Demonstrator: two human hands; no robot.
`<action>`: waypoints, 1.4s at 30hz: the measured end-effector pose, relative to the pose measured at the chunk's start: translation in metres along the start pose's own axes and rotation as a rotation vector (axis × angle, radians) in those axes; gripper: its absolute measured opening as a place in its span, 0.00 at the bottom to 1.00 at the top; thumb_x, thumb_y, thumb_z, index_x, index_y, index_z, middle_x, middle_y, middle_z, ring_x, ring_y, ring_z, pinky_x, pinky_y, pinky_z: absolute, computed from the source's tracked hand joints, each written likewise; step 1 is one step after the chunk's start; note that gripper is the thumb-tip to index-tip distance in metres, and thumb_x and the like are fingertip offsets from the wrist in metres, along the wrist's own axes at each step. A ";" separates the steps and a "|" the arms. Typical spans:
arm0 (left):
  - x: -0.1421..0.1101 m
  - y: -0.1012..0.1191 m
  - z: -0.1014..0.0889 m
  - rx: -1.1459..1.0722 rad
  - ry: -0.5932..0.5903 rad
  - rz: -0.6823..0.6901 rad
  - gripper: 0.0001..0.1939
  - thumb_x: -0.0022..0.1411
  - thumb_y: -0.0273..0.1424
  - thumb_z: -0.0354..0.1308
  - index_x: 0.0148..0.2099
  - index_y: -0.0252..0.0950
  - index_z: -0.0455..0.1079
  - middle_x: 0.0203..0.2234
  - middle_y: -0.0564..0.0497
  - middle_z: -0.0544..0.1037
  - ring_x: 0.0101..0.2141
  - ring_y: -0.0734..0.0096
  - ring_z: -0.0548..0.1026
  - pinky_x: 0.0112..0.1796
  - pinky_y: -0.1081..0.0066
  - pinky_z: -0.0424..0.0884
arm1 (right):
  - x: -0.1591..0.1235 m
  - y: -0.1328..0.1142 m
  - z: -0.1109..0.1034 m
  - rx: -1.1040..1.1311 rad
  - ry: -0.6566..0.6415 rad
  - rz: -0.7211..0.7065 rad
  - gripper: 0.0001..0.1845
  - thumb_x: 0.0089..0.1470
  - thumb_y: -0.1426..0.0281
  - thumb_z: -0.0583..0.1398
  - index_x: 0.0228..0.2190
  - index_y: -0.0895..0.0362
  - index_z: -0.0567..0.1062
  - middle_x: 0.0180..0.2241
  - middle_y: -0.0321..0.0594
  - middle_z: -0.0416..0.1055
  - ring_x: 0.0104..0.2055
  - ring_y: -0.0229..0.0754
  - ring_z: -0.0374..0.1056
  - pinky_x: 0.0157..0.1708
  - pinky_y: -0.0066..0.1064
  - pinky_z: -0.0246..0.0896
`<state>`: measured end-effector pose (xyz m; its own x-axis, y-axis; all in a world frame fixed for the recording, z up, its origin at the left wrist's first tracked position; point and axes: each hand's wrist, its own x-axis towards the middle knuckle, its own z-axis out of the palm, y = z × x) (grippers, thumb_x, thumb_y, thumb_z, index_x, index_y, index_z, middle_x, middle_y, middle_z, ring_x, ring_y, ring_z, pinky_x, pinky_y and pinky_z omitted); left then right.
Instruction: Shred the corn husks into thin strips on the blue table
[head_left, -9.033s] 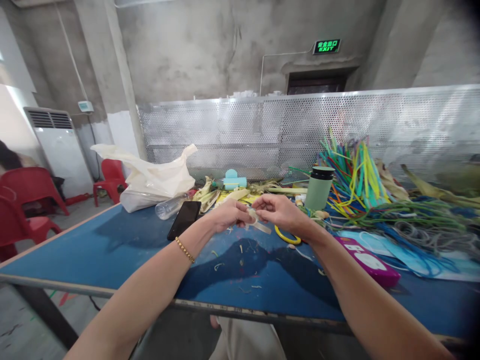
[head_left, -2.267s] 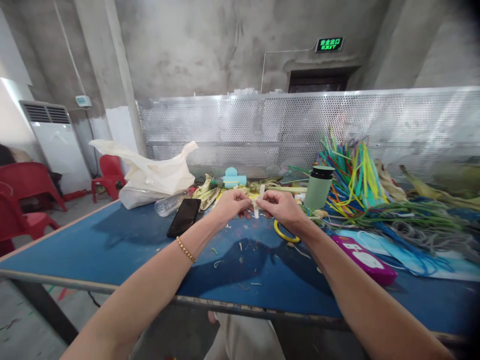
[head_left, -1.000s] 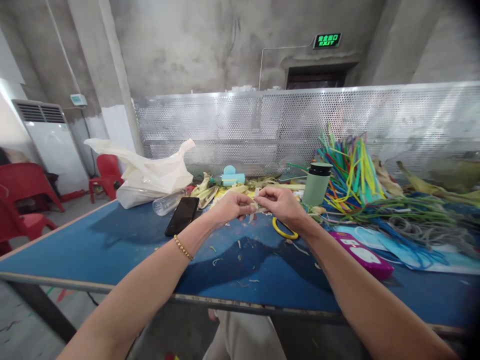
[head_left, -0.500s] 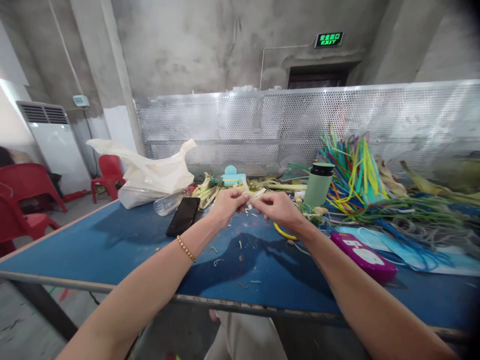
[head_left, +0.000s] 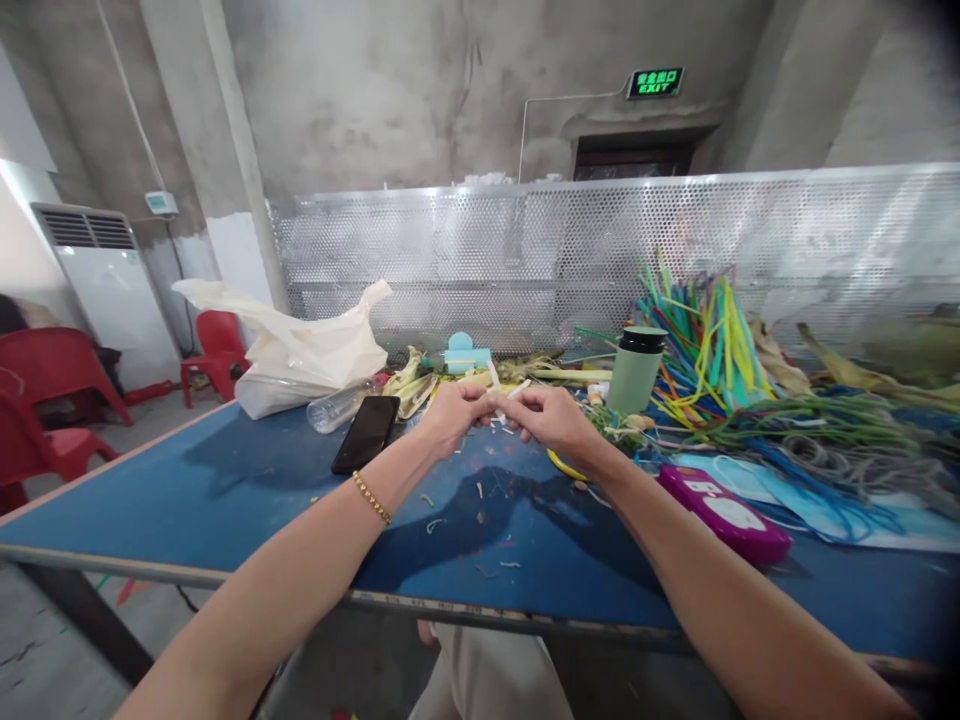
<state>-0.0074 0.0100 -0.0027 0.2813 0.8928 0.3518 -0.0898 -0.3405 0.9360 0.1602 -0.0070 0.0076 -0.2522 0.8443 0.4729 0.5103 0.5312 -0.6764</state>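
Above the blue table [head_left: 255, 490], my left hand [head_left: 452, 418] and my right hand [head_left: 555, 418] meet at the fingertips. Both pinch a thin pale plant-like strip [head_left: 493, 375], whose ends stick up between them; its exact kind is too small to make out. Under the hands lie several small pale scraps [head_left: 480, 490]. Left of my left hand rests a black phone [head_left: 366, 434]. A yellow curved piece [head_left: 565, 465] lies below my right wrist, partly covered by it.
A white plastic bag [head_left: 315, 350] and a clear bottle [head_left: 334, 410] stand at the left. To the right are a green tumbler [head_left: 636, 375], a bundle of coloured strips [head_left: 724, 345], tangled cords [head_left: 810, 430] and a purple case [head_left: 724, 515]. Dry husks [head_left: 412, 385] lie behind.
My fingertips have drawn together around the pale strip, and its upright end has shifted slightly. The things on the table stay where they were.
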 end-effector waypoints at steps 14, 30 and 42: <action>-0.001 0.004 0.002 -0.114 0.039 -0.059 0.12 0.51 0.28 0.68 0.24 0.28 0.69 0.18 0.52 0.70 0.19 0.81 0.65 0.23 0.75 0.57 | 0.000 0.002 -0.001 -0.023 -0.027 0.009 0.12 0.49 0.64 0.59 0.19 0.57 0.69 0.14 0.34 0.66 0.18 0.36 0.64 0.20 0.27 0.54; -0.003 0.004 0.007 -0.216 0.010 -0.043 0.09 0.50 0.28 0.67 0.29 0.27 0.72 0.20 0.52 0.71 0.20 0.80 0.65 0.25 0.74 0.58 | 0.001 -0.002 -0.005 0.234 0.127 0.090 0.17 0.46 0.57 0.63 0.22 0.58 0.73 0.18 0.37 0.69 0.18 0.35 0.61 0.18 0.27 0.52; -0.009 0.011 0.009 -0.112 -0.030 -0.022 0.18 0.44 0.40 0.71 0.26 0.30 0.71 0.20 0.53 0.70 0.19 0.82 0.60 0.23 0.73 0.51 | 0.003 0.001 -0.004 0.112 0.162 -0.061 0.10 0.47 0.63 0.60 0.22 0.57 0.73 0.17 0.36 0.69 0.19 0.36 0.61 0.21 0.29 0.56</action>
<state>-0.0018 -0.0040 0.0040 0.3128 0.8900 0.3318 -0.1888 -0.2841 0.9400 0.1631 -0.0044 0.0110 -0.1392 0.7926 0.5936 0.4009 0.5932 -0.6981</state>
